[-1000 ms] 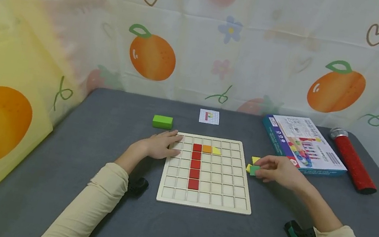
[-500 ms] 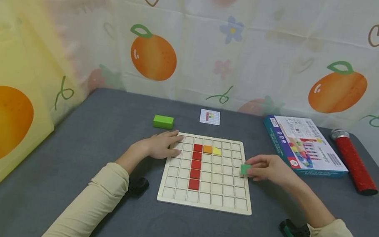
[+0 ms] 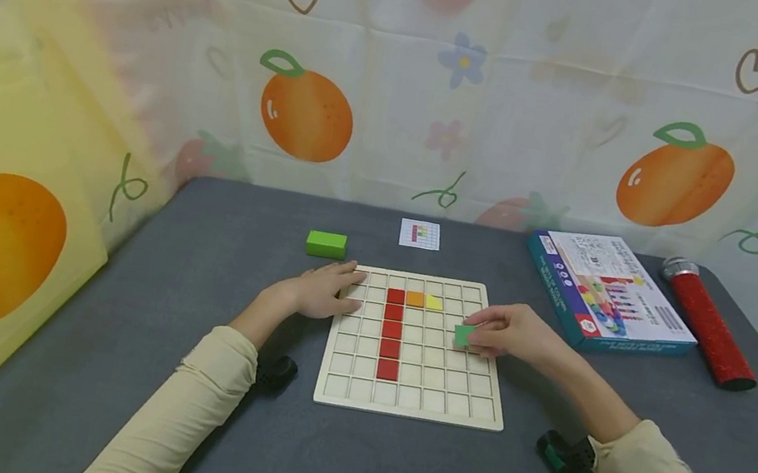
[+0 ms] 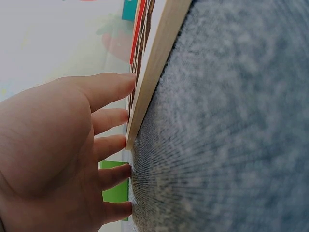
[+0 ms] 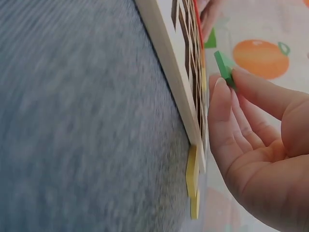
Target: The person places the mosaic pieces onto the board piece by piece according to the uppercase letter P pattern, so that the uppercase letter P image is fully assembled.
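Observation:
My right hand (image 3: 517,333) pinches a small flat green tile (image 3: 463,336) between thumb and fingertips, over the right side of a pale wooden grid board (image 3: 409,413). In the right wrist view the green tile (image 5: 223,67) is tilted and raised above the board's surface. With fingers spread, my left hand (image 3: 324,290) rests at the board's upper left edge; its thumb (image 4: 113,89) lies on the rim. A column of red tiles (image 3: 390,347) sits in the grid, with an orange tile (image 3: 415,300) and a yellow tile (image 3: 434,303) beside its top.
Yellow pieces (image 5: 192,171) lie on the table by the board's right edge, hidden behind my right hand in the head view. Behind the board are a green block (image 3: 327,244) and a pattern card (image 3: 421,235). A flat box (image 3: 613,290) and a red microphone (image 3: 712,333) lie at right.
My right hand has lifted the green tile from beside the yellow pieces and carried it left, over the board's right columns. The left hand stays in place.

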Available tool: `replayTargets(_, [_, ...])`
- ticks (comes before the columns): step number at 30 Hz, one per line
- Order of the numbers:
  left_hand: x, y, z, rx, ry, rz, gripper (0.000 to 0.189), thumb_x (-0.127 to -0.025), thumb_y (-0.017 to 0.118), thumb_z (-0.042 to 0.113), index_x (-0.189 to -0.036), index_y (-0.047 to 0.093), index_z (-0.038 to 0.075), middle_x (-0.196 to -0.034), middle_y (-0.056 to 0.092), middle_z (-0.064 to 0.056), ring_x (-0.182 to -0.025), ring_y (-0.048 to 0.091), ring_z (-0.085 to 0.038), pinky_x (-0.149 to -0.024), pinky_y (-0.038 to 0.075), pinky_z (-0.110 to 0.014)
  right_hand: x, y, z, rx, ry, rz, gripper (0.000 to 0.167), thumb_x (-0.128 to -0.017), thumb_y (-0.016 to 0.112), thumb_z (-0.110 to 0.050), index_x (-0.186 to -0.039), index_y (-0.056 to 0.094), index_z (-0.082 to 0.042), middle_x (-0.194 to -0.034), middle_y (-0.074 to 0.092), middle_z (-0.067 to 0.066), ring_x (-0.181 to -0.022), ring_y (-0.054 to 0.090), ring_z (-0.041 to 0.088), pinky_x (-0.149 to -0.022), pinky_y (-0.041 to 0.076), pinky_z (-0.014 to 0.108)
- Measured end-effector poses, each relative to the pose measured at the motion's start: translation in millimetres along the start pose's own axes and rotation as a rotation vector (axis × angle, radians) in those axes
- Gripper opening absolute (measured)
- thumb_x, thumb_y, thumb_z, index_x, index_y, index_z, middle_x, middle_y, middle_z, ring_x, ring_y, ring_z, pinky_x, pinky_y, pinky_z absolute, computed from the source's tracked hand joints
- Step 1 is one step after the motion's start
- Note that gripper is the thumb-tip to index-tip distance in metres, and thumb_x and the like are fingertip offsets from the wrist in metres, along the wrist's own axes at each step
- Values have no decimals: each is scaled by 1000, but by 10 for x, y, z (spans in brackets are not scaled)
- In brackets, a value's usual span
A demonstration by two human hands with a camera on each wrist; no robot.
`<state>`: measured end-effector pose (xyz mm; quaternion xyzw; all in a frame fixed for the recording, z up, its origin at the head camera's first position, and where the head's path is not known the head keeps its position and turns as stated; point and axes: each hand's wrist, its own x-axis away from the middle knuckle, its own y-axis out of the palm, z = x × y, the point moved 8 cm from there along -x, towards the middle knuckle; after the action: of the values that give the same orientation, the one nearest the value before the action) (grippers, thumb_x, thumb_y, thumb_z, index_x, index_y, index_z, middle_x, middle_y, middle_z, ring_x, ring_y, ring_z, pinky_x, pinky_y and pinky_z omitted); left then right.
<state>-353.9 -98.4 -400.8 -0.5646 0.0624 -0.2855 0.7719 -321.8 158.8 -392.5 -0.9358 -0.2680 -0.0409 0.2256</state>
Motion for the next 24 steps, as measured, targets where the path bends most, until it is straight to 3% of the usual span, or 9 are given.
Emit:
replayTargets(14, [7, 8, 4, -6, 0, -1, 61, -101, 46, 35, -152, 25, 7, -156, 14, -18, -142, 12, -37, -108, 13, -60, -143, 196, -57, -84, 18, -15, 32, -91, 65, -6, -118, 60, 10, -93, 70, 16, -79, 68, 23, -72, 55, 35])
replayTargets(24, [4, 10, 3, -10, 4, 4, 61, -101, 46, 35, -151, 26, 7, -156, 14, -18, -142, 12, -37, -108, 14, -60, -205, 280, -107, -79, 53, 8, 30, -89, 67, -5, -115, 63, 8, -91, 70, 14, -77, 68, 23, -71, 56, 35])
